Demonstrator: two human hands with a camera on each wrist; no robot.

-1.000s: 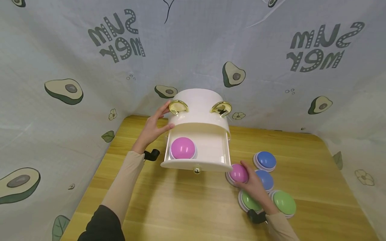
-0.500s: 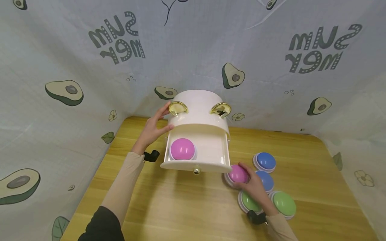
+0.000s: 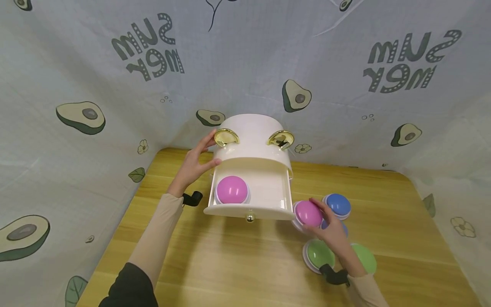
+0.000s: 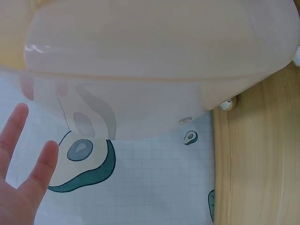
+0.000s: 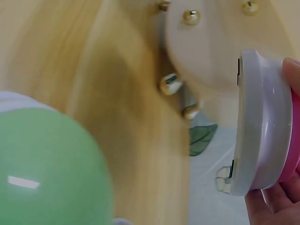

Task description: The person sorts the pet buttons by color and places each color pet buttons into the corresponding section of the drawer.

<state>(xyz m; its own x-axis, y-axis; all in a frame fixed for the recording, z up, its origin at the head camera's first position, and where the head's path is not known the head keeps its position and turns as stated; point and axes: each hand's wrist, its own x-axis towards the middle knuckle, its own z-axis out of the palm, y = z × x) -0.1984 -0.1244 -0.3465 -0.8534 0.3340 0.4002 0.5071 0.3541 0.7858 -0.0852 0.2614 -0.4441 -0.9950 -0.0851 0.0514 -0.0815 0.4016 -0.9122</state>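
Observation:
My right hand (image 3: pixel 334 233) grips a pink-domed push button (image 3: pixel 308 214) with a white base by its sides, just right of the drawer's front corner. In the right wrist view this button (image 5: pixel 265 126) is raised off the table. My left hand (image 3: pixel 192 168) rests, fingers spread, against the left side of a white rounded box (image 3: pixel 251 136) with gold ears. The left wrist view shows straight fingers (image 4: pixel 40 173) by the box's glossy wall. The box's drawer (image 3: pixel 268 187) is pulled out, and another pink button (image 3: pixel 232 190) sits in its left part.
Right of the drawer on the wooden table (image 3: pixel 402 221) stand blue buttons (image 3: pixel 338 204) and green buttons (image 3: pixel 320 254), some partly behind my right hand and wrist. A gold knob (image 3: pixel 250 217) sticks out from the drawer front. An avocado-print cloth (image 3: pixel 245 55) hangs behind.
My right hand has lifted the pink button from the table and moved it slightly right and up in the head view. My left hand, the box and the drawer have stayed in place.

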